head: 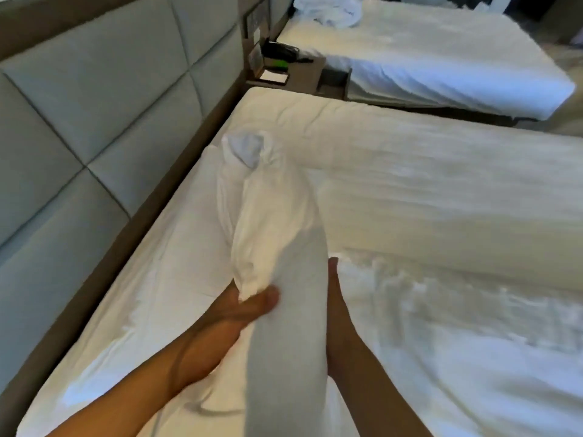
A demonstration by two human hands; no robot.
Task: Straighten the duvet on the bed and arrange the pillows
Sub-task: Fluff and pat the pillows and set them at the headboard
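Pillow-arranging step: the left hand (252, 302) pinches the cover of 1 pillow (277, 234) while the right hand (336, 298) lies flat against its side, above the sheet (157, 279) left of the duvet (441, 190); next, probably lowering it beside the headboard (94, 105).

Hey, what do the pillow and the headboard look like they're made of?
Pillow: white woven fabric case, matte, probably cotton; it creases softly and bunches where the left hand holds it, so the filling looks soft. Headboard: pale grey padded panels with stitched seams and a slight sheen, possibly faux leather; too blurred to confirm.
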